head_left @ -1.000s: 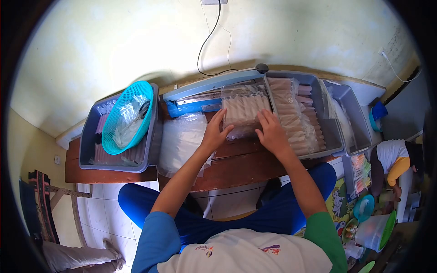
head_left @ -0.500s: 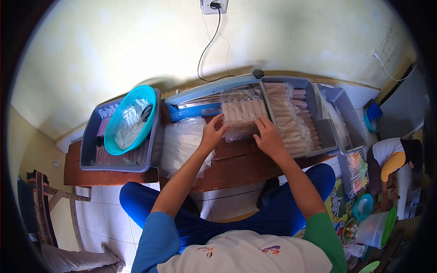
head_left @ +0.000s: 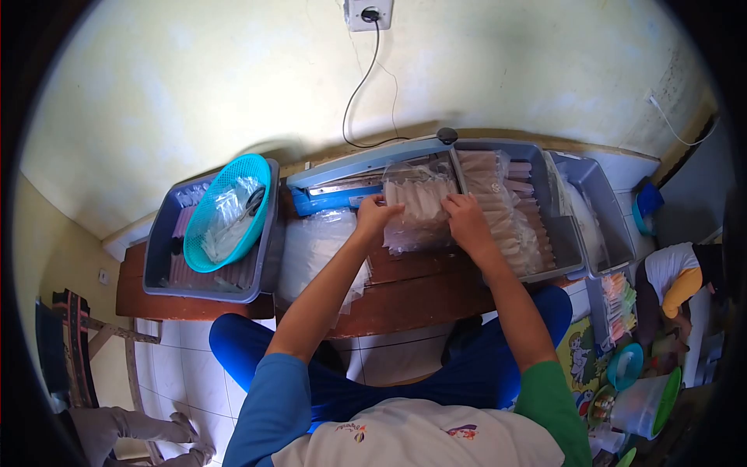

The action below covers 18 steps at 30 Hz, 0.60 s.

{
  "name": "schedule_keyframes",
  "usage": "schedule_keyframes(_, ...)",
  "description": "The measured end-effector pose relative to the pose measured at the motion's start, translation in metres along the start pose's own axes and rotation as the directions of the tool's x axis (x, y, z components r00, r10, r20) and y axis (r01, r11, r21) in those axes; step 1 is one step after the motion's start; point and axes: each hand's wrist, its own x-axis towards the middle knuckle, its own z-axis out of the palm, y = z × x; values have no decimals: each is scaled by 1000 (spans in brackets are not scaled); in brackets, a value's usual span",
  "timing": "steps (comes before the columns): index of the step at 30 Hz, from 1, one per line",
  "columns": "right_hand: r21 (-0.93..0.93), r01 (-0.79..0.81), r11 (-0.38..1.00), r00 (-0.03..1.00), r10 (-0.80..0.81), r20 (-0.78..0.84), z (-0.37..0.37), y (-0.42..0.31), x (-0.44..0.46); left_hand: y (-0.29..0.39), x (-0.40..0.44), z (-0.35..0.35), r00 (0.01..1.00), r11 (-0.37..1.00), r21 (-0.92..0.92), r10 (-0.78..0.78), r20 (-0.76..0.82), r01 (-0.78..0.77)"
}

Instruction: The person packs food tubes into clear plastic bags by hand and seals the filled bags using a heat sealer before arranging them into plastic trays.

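Observation:
A clear plastic pack of pale brown tubes (head_left: 420, 204) lies between my hands, its upper end over the bed of a blue bag sealer (head_left: 334, 201). My left hand (head_left: 375, 215) pinches the pack's left edge between thumb and fingers. At the right edge, the fingers of my right hand (head_left: 467, 220) are closed on the plastic. The sealer's grey arm (head_left: 366, 162) is raised behind the pack. To the left of the pack, a stack of clear plastic bags (head_left: 320, 247) lies on the brown wooden bench (head_left: 397, 300), partly behind my left forearm.
A grey tub (head_left: 156, 268) holding tubes and a turquoise basket (head_left: 204, 204) stands left. On the right, another grey tub (head_left: 572, 241) holds filled packs (head_left: 498, 210), beside a further tub (head_left: 611, 194). A power cord (head_left: 348, 109) runs down the wall. Other people are at both sides.
My fingers have closed in on the pack's two side edges, where before they were more spread. The pack sits slightly lower in view, as the whole view has shifted a little.

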Motion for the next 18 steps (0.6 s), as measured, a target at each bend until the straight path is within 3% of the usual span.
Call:
schedule_keyframes(2,22,35,999,998,-34,-45,2,-2,-3,2,4,5,996,1000,-17,17,83,-15)
schedule_keyframes(4,18,9,1000,998,-8,-65,3,-2,-7,4,4,11,999,998,-39,48,-20,-48)
schedule_keyframes(8,34,-33,999,996,36,-82,-3,-5,-7,1,5,15,997,998,2,65,-43,-64)
schedule_keyframes(12,74,-57,996,991,66,-119,-7,-7,-4,16,-6,22,999,977,-208,46,0,-45)
schedule_keyframes(14,117,-20,993,961,51,-271,-10,-8,-2,27,-11,22,999,950,-310,43,34,-30)
schedule_keyframes(15,114,-19,993,961,50,-273,-13,-10,-2,34,-13,20,995,919,-395,49,88,-10)
schedule_keyframes(17,161,-7,987,866,87,-493,-28,-24,-1,46,-18,21,988,880,-474,61,143,15)
schedule_keyframes(18,160,-9,987,865,88,-494,-37,-30,-2,51,-21,23,973,843,-538,114,200,11)
